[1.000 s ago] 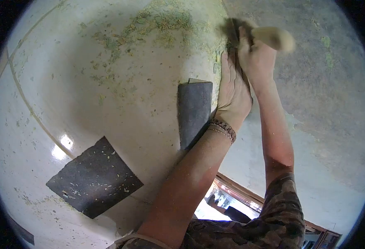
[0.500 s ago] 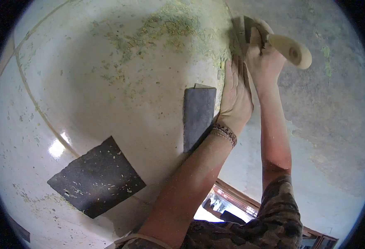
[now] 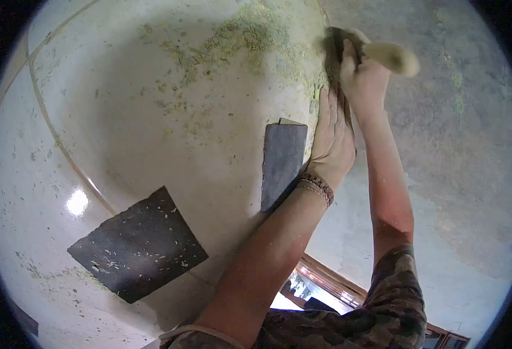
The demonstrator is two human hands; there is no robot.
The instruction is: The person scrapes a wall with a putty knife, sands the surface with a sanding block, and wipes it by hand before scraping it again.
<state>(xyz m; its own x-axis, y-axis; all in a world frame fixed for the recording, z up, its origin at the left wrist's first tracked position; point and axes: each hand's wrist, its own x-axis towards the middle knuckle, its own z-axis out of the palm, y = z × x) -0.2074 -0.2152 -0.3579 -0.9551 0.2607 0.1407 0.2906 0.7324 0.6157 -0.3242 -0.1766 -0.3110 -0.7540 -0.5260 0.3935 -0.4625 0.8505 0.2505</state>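
Note:
In the head view my right hand (image 3: 365,81) is closed around a scraper with a pale, rounded wooden handle (image 3: 396,59). The tool's dark blade end (image 3: 336,51) is blurred and lies at the line where the speckled floor meets the grey wall. Just below it, my left hand (image 3: 334,136) lies flat along that same line, fingers stretched out and close together, with a beaded bracelet on the wrist. What its palm touches is hidden. Beside the left hand, a dark grey rectangular sheet (image 3: 284,166) rests on the floor.
Yellow-green flakes (image 3: 250,38) are scattered over the pale floor (image 3: 151,151). A larger dark sheet (image 3: 139,247) with chips on it lies at lower left. The patchy grey wall (image 3: 442,139) rises on the right. A bright opening (image 3: 320,285) shows near the bottom.
My right hand and the scraper have shifted slightly left and up, and the handle has become blurred. My left hand stays flat in nearly the same place.

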